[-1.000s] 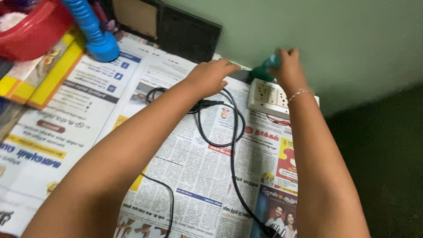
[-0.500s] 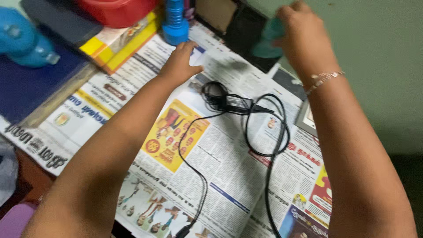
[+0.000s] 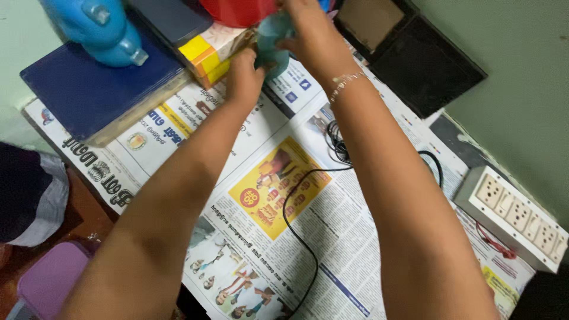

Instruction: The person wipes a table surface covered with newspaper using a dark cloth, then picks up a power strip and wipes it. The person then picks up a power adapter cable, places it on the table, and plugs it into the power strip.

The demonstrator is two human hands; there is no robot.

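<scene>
Gripping a teal cloth [image 3: 271, 41] with both hands at the far edge of the newspaper-covered counter [image 3: 332, 237], likely bunching it for a firmer hold. Right hand [image 3: 311, 35] fingers clenching over its top; left hand [image 3: 244, 74] fingers pinching its lower edge. Black cable [image 3: 296, 228] lying slack between the forearms; white socket strip [image 3: 515, 216] sitting well apart, rightward.

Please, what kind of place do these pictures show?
Probably a room in a home, at a table by a green wall. Newspaper sheets cover the tabletop, a white socket strip and a black cable lie there, and both hands hold a teal thing.
</scene>
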